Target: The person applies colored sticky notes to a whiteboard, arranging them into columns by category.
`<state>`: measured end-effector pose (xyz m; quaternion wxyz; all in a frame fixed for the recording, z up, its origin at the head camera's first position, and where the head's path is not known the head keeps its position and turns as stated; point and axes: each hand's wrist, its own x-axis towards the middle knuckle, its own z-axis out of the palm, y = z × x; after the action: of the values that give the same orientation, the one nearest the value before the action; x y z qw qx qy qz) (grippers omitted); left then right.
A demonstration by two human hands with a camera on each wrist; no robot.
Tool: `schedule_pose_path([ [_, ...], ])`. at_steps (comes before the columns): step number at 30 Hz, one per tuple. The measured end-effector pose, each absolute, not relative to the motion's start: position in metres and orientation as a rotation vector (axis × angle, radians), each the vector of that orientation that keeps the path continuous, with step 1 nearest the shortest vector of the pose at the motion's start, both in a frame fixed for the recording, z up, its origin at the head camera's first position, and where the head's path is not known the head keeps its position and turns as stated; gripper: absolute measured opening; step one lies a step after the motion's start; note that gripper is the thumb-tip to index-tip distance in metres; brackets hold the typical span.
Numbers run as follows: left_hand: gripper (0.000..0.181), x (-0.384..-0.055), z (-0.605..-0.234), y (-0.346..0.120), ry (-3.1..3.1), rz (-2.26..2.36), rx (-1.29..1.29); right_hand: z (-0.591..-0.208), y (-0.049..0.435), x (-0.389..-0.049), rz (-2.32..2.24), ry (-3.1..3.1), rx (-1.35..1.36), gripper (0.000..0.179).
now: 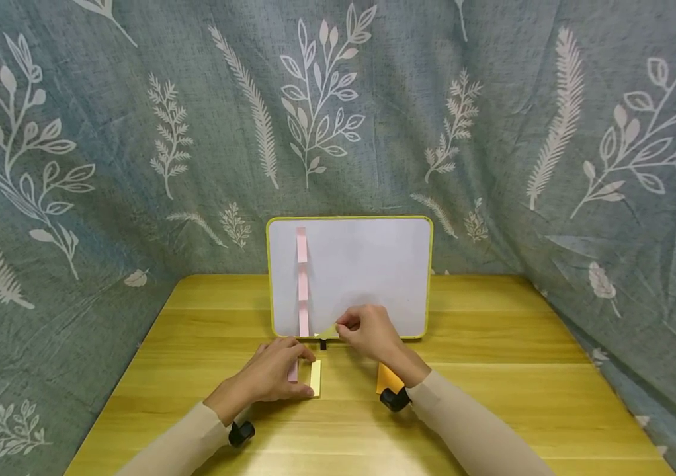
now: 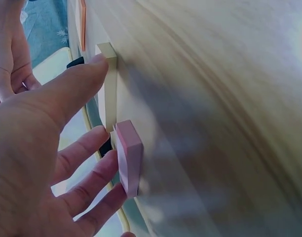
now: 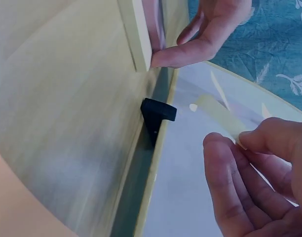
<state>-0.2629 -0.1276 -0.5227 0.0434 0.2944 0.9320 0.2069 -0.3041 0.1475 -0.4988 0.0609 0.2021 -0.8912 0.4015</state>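
Note:
My left hand [image 1: 268, 374] spans a narrow pad of pale yellow sticky notes [image 1: 315, 379] on the table. Its thumb and forefinger hold the pad by its two ends, clearest in the left wrist view. Beside it, a pink sticky-note pad [image 2: 132, 159] stands close to the other left fingertips. Between thumb and forefinger, my right hand [image 1: 370, 330] pinches a single yellow sticky note [image 3: 221, 116] at one end. That strip lies across the lower edge of the whiteboard [image 1: 368, 264]. Three pink sticky notes [image 1: 301, 246] run down the board's left side in a column.
An orange sticky-note pad [image 1: 388, 378] lies on the table under the right wrist, partly hidden. A black foot [image 1: 323, 344] juts out below the board. Behind the wooden table [image 1: 493, 410] hangs a patterned grey-green cloth [image 1: 385, 132], which also lines both sides.

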Motion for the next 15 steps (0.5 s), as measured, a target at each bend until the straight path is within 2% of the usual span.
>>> schedule_pose_path([
  [15, 0.061, -0.257, -0.519, -0.125, 2.863, 0.610, 0.886, -0.492, 0.163, -0.298, 1.833, -2.460, 0.466, 0.007],
])
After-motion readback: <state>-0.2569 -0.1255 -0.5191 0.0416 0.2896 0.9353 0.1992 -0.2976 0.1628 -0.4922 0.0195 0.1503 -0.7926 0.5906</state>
